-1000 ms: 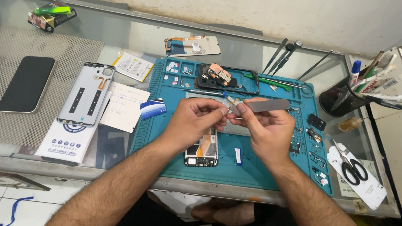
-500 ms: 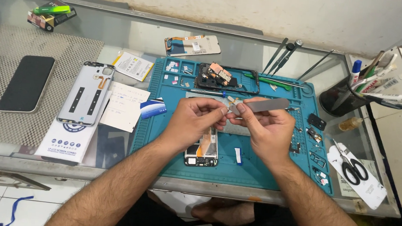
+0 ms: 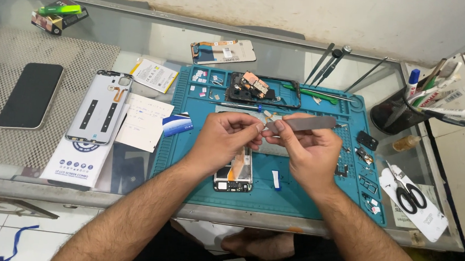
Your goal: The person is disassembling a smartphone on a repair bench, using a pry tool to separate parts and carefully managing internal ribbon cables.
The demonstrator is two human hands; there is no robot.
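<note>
**Two hands meeting over the blue mat**

Both hands are hovering above the blue mat (image 3: 304, 198) on the bench. The right hand (image 3: 310, 152) is gripping a flat grey metal tool (image 3: 305, 123). The left hand (image 3: 225, 138), at its nine o'clock, is pinching a small part (image 3: 267, 115) at the tool's tip. An opened phone (image 3: 234, 174) is lying at six o'clock.

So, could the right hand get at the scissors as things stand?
Probably yes: the scissors lie uncovered at the bench's right edge, nothing between them and the right hand. But that hand holds a flat metal tool, which it must put down first.
</note>
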